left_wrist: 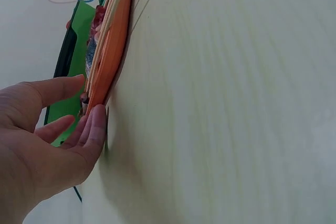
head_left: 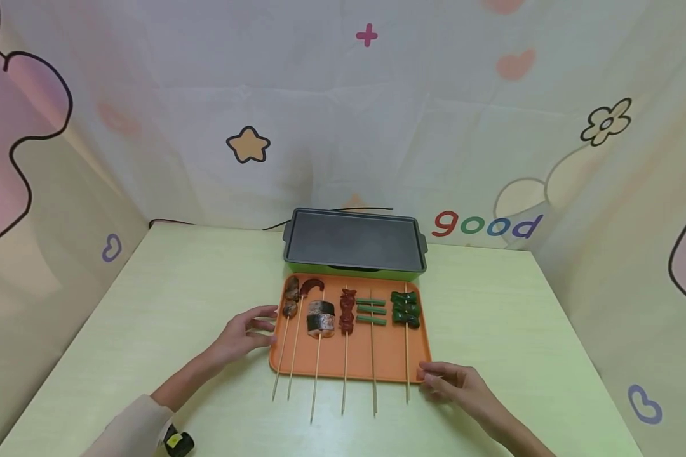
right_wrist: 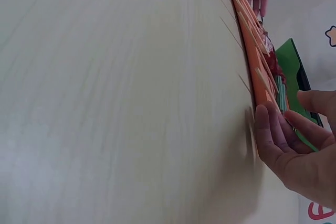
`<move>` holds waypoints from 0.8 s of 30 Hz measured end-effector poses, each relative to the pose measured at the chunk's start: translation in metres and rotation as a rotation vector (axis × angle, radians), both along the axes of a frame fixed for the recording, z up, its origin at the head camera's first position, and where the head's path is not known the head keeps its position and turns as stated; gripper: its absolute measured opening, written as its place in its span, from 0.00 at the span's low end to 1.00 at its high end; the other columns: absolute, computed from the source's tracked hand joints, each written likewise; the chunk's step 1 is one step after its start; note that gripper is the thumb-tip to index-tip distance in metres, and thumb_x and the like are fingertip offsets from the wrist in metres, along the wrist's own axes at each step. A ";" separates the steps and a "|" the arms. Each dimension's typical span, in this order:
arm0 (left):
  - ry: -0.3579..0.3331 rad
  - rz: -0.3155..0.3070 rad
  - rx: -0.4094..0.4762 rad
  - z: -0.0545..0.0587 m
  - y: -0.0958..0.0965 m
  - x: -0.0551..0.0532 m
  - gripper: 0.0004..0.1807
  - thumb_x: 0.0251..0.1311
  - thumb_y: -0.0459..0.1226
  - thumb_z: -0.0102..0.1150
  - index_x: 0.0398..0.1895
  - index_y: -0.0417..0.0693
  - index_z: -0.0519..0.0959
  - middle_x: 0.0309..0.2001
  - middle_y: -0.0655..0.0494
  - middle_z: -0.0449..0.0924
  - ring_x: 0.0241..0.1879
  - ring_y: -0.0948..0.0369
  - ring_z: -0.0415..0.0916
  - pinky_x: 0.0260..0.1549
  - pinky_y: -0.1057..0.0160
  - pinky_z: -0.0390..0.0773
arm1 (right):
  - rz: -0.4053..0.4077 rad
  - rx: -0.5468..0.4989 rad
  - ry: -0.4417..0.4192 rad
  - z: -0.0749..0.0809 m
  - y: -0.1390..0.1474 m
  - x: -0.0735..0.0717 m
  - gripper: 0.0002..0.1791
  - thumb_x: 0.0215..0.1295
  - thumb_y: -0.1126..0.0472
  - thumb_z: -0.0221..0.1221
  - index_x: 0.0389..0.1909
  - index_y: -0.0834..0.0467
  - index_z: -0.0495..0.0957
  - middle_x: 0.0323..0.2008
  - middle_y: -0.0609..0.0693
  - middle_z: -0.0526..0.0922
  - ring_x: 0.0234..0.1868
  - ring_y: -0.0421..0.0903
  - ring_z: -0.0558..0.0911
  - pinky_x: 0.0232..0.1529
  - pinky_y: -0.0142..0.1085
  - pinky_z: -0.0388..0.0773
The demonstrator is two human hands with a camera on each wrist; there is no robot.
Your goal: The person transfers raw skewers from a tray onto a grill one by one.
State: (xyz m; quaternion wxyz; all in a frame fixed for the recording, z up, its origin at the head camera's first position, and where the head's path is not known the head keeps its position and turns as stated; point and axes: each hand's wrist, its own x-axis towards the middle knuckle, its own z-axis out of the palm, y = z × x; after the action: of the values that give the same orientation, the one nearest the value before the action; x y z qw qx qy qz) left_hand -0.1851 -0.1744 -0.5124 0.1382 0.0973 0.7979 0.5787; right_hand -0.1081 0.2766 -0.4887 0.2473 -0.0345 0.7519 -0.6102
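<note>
An orange tray [head_left: 305,363] lies on the table with several skewers across it. From left to right they carry brown pieces [head_left: 290,309], a curled reddish-brown piece [head_left: 313,285], black-and-white slices [head_left: 321,320], red meat-like pieces [head_left: 347,312], green sticks [head_left: 371,311] and dark green pepper-like pieces [head_left: 406,310]. My left hand [head_left: 242,333] touches the tray's left rim, fingers spread and lightly bent. At the front right corner, fingertips of my right hand [head_left: 460,384] meet the rim. In the right wrist view, that hand's lower fingers [right_wrist: 265,129] lie against the tray edge.
Directly behind the tray stands a green grill with a dark flat plate [head_left: 354,240]. A black cable [head_left: 275,225] runs along the table's back edge. Patterned curtain [head_left: 320,127] encloses the back and sides. A black strap piece [head_left: 178,441] shows near the left sleeve.
</note>
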 end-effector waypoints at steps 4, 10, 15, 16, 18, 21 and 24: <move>-0.063 -0.019 0.034 -0.001 -0.004 -0.001 0.34 0.64 0.29 0.65 0.73 0.35 0.66 0.69 0.34 0.70 0.62 0.45 0.76 0.48 0.67 0.82 | -0.009 -0.041 -0.021 -0.003 -0.002 0.003 0.30 0.77 0.57 0.56 0.67 0.77 0.68 0.60 0.66 0.82 0.49 0.39 0.87 0.52 0.36 0.85; -0.128 -0.044 0.063 -0.001 -0.007 -0.003 0.35 0.61 0.28 0.64 0.72 0.33 0.67 0.65 0.32 0.74 0.62 0.45 0.76 0.48 0.66 0.82 | -0.068 -0.079 -0.050 -0.006 -0.006 0.008 0.29 0.75 0.58 0.59 0.65 0.75 0.70 0.57 0.61 0.85 0.49 0.40 0.87 0.52 0.36 0.85; -0.149 -0.036 0.055 -0.001 -0.007 -0.004 0.35 0.61 0.27 0.65 0.72 0.32 0.67 0.63 0.33 0.76 0.61 0.47 0.76 0.46 0.67 0.82 | -0.032 -0.154 -0.107 -0.009 -0.009 0.013 0.28 0.74 0.58 0.60 0.64 0.76 0.72 0.50 0.55 0.89 0.48 0.41 0.88 0.50 0.35 0.85; -0.152 -0.035 0.054 -0.001 -0.007 -0.004 0.35 0.61 0.27 0.65 0.72 0.32 0.67 0.63 0.33 0.76 0.61 0.48 0.76 0.46 0.67 0.82 | -0.023 -0.166 -0.121 -0.009 -0.010 0.014 0.28 0.74 0.58 0.60 0.63 0.77 0.72 0.49 0.55 0.89 0.47 0.42 0.89 0.50 0.35 0.85; -0.155 -0.032 0.050 -0.002 -0.007 -0.005 0.35 0.61 0.27 0.65 0.72 0.33 0.67 0.63 0.34 0.76 0.60 0.49 0.76 0.46 0.68 0.82 | -0.006 -0.180 -0.138 -0.010 -0.012 0.016 0.27 0.74 0.59 0.60 0.62 0.77 0.73 0.47 0.55 0.90 0.46 0.43 0.89 0.49 0.35 0.86; -0.163 -0.029 0.050 -0.002 -0.007 -0.005 0.35 0.61 0.27 0.65 0.72 0.33 0.67 0.63 0.34 0.76 0.60 0.49 0.76 0.47 0.67 0.82 | -0.011 -0.184 -0.160 -0.011 -0.015 0.017 0.26 0.72 0.60 0.62 0.60 0.79 0.74 0.45 0.56 0.90 0.44 0.43 0.90 0.48 0.35 0.86; -0.163 -0.034 0.043 -0.002 -0.006 -0.005 0.35 0.61 0.27 0.65 0.73 0.34 0.66 0.64 0.35 0.76 0.61 0.49 0.76 0.48 0.67 0.82 | -0.015 -0.190 -0.164 -0.013 -0.017 0.017 0.27 0.71 0.62 0.62 0.60 0.80 0.73 0.45 0.58 0.90 0.44 0.44 0.90 0.48 0.34 0.86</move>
State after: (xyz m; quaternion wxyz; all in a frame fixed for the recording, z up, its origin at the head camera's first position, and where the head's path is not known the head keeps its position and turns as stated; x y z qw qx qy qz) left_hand -0.1903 -0.1807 -0.5144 0.2106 0.0664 0.7696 0.5991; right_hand -0.0909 0.2596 -0.5018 0.2990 -0.0018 0.6683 -0.6812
